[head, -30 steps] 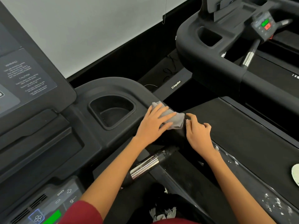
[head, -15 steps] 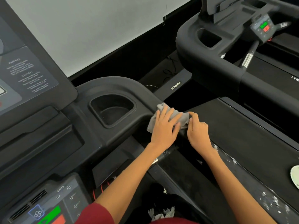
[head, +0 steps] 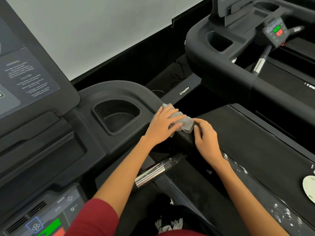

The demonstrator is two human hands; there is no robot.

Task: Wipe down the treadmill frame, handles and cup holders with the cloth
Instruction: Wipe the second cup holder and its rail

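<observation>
One grey cloth (head: 183, 122), crumpled, sits on the treadmill frame (head: 184, 142) just right of the cup holder (head: 117, 114). Your left hand (head: 163, 126) presses it, fingers flat. Your right hand (head: 207, 139) pinches its right end at the frame's edge. Belt (head: 255, 142) beyond is open. Cup holder looks bare.

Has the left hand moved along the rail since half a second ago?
Yes. The left hand, pressing the cloth, slid back toward the cup holder.
</observation>
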